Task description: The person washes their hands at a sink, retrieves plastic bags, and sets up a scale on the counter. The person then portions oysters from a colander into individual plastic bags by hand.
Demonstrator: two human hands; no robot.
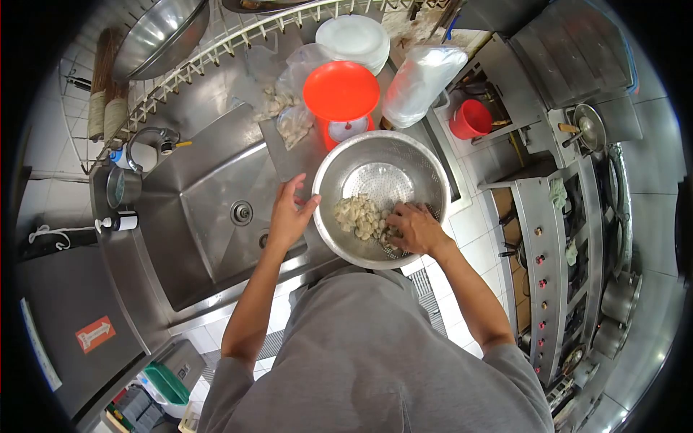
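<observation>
A large perforated metal colander (333,162) sits at the counter's front edge, right of the sink. In its bottom lies a heap of small, pale, wet food pieces (359,216); their exact kind is unclear. My right hand (415,229) reaches inside, fingers curled into the right side of the heap, fingertips partly hidden. My left hand (290,215) is raised at the colander's left rim, fingers apart, thumb at or very near the metal. Behind the colander stands a red kitchen scale (341,92) with a round pan. Plastic bags of pale contents (294,126) lie to its left.
A steel sink (209,216) with a drain is on the left, its tap (148,141) behind it. White plates (354,42) and a roll of clear plastic bags (422,86) stand at the back. On the right are a red bucket (471,119) and a stove (538,267).
</observation>
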